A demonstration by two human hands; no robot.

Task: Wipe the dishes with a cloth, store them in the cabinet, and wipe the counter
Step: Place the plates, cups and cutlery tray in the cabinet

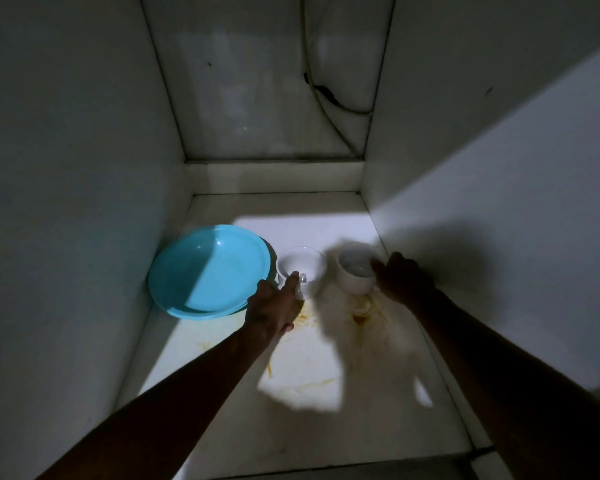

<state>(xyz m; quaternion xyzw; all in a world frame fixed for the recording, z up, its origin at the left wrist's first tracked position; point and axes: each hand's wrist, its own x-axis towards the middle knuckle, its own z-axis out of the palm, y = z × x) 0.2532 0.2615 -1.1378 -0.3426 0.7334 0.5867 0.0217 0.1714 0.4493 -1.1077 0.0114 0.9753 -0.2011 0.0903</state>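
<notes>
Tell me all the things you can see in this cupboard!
plates: two, it seems, stacked, blue, on the left of the cupboard floor against the left wall
left cup: one, white, just right of the plates
right cup: one, white, near the right wall
stains: several, orange-brown, on the floor in front of the cups
cable: one, dark, running down the back wall
cupboard: one, white, walls all round, partly lit
left hand: one, pinching the left cup at its handle
right hand: one, in shadow, holding the right cup by its side
</notes>
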